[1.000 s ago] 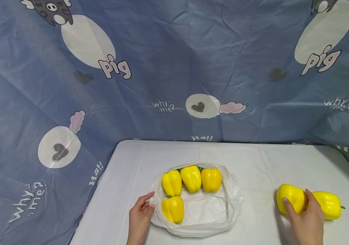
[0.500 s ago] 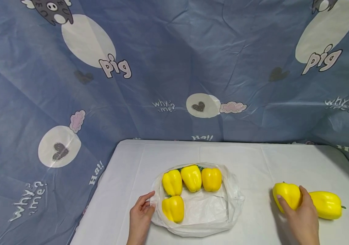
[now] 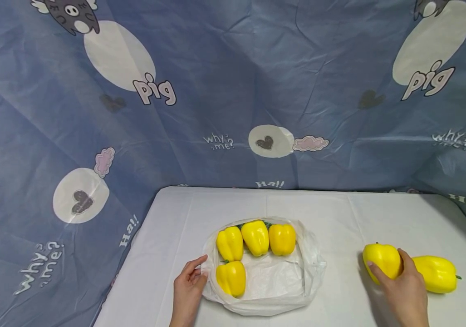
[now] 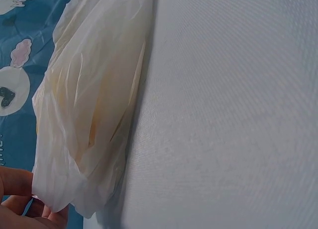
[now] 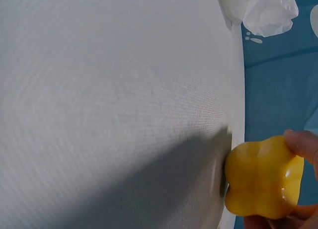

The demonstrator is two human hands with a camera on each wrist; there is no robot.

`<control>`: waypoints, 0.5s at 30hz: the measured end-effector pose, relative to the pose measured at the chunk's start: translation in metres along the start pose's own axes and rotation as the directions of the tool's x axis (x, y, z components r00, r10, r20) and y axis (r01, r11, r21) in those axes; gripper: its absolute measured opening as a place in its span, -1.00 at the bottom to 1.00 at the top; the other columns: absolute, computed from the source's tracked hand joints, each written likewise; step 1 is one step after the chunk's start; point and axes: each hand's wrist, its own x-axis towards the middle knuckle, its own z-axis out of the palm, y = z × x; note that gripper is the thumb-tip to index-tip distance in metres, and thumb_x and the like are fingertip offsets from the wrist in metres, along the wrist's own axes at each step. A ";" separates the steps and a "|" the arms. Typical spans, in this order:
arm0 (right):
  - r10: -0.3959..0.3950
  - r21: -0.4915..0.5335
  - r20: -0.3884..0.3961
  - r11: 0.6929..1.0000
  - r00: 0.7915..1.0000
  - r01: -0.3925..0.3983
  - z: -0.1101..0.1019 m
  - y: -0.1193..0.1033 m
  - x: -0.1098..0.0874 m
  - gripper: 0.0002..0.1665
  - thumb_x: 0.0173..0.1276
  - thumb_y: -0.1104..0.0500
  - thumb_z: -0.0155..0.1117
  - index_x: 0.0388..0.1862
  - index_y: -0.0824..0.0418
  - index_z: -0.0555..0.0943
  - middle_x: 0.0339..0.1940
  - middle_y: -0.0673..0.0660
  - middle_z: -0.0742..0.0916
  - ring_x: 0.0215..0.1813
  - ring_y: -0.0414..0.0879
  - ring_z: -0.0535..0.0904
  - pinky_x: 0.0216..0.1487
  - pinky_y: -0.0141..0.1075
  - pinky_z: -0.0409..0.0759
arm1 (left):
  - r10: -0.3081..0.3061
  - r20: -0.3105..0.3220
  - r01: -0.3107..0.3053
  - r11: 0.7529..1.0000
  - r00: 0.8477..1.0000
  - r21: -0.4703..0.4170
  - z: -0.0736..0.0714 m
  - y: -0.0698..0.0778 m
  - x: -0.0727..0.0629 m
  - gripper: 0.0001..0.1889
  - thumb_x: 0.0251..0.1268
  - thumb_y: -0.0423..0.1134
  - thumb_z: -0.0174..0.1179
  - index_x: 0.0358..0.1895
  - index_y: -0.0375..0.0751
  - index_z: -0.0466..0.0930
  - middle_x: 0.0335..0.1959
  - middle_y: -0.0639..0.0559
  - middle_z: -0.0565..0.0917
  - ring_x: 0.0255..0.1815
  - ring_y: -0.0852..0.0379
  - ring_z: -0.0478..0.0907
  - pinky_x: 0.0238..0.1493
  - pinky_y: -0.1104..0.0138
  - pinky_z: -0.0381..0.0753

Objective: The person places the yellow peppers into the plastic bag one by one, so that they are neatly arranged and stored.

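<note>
Head view: the left hand (image 3: 188, 286) has its grip pinching the left side of a thin white bag (image 3: 313, 263). The bag sits on the white worktop (image 3: 339, 213), nearer the left edge than the right. Four yellow peppers (image 3: 255, 238) lie inside: three in a row toward the back edge, one at the front left. The right hand (image 3: 406, 286) has its grip around the held pepper (image 3: 381, 262), over toward the right edge. Another pepper (image 3: 439, 274) lies just beside that hand, its green stem pointing right. I can't quite tell if the held pepper touches the worktop.
</note>
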 end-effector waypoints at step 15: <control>0.069 0.000 0.005 0.998 0.998 -0.069 0.002 -0.001 -0.004 0.13 0.30 -0.11 0.35 0.55 0.41 -0.03 0.35 0.55 0.30 0.25 0.44 0.21 0.33 0.24 0.14 | -0.006 0.003 0.006 1.000 1.000 -0.010 0.000 0.001 0.000 -0.55 0.19 -0.56 0.17 0.16 -0.19 0.63 -0.06 -0.09 0.57 -0.24 0.11 0.42 -0.29 0.47 0.49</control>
